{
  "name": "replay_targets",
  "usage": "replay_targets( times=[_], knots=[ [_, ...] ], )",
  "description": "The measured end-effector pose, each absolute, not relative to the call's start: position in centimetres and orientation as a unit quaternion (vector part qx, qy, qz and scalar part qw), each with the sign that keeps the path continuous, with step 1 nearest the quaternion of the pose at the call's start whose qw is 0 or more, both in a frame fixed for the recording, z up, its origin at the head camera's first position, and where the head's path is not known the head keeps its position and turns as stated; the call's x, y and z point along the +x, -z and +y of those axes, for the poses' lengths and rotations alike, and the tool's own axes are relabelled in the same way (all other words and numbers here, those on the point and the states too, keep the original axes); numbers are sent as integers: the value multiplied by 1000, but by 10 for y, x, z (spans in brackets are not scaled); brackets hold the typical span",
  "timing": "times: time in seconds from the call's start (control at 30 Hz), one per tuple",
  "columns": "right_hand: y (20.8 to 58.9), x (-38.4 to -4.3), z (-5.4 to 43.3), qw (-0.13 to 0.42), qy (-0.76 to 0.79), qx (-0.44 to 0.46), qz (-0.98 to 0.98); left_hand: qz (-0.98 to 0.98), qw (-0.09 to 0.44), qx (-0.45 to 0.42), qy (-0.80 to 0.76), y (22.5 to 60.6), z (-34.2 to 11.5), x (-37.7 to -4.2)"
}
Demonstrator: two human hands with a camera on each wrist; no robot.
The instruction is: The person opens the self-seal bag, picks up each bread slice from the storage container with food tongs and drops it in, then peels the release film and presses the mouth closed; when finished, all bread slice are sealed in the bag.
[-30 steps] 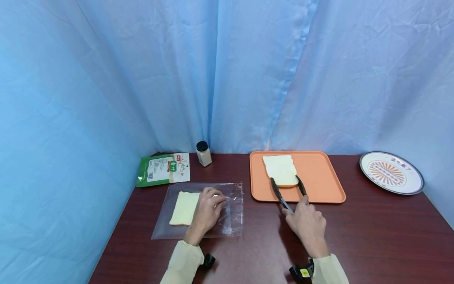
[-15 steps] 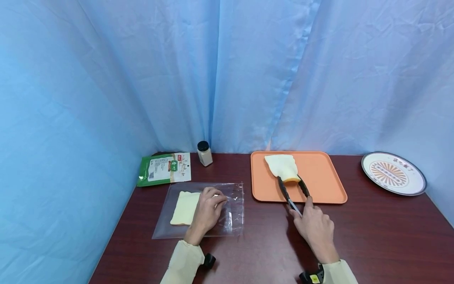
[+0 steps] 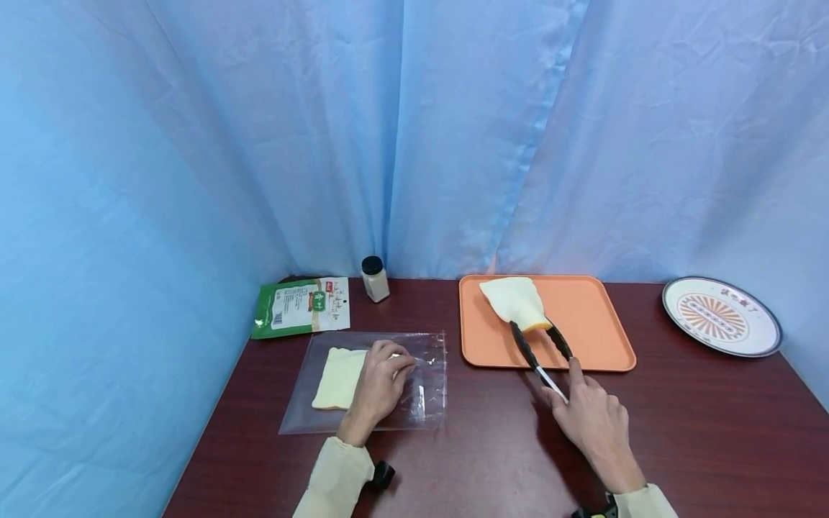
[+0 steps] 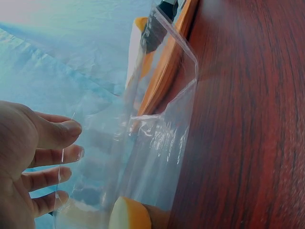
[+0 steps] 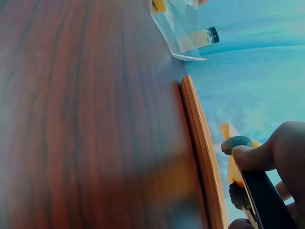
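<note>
My left hand (image 3: 378, 385) pinches the upper film of a clear plastic bag (image 3: 294, 417) near its mouth, holding it raised. In the left wrist view, thumb and fingers meet at the clear film (image 4: 159, 143). Inside the bag lies a bread slice (image 3: 335, 381), partly hidden by the hand. My right hand (image 3: 596, 424) grips black-tipped metal tongs (image 3: 526, 347). Their tips squeeze the near end of a second bread slice (image 3: 514, 298), which bows and tilts over the orange tray (image 3: 602, 324). In the right wrist view, my thumb presses along one arm of the tongs (image 5: 267, 200).
A green and white packet (image 3: 301, 308) lies behind the bag. Beside it stands a small black-lidded jar (image 3: 376, 280). A patterned white plate (image 3: 722, 316) is at the far right of the dark wooden table (image 3: 479, 446). Blue curtains (image 3: 440, 144) rise behind and at the left.
The tongs have closed on the slice on the tray, which bends and now tilts up. My right hand has drawn back toward me and to the right. My left hand holds still.
</note>
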State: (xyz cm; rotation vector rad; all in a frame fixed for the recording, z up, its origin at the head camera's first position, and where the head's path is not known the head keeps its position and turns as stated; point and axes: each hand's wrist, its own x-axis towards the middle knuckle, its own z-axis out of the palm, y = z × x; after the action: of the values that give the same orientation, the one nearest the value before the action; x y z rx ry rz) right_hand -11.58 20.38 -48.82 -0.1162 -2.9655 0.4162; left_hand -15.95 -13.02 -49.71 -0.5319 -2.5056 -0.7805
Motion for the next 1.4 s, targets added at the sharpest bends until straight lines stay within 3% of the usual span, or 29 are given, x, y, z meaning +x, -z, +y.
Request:
replay_targets(
  times=[0.47,0.77,1.07,1.4],
  knots=[
    [489,-105,232,193,-120,68,-971,-909,231,-195,288,498,-131,-160],
    [490,-90,243,191,-120,81,-971,-908,230,-197,289,497,-130,-160],
    [496,-79,261,239,-127,164,-949,-908,234,-193,288,497,-131,-159],
    [502,-73,269,238,-117,227,-937,-906,240,-195,290,498,-131,-160]
  ],
)
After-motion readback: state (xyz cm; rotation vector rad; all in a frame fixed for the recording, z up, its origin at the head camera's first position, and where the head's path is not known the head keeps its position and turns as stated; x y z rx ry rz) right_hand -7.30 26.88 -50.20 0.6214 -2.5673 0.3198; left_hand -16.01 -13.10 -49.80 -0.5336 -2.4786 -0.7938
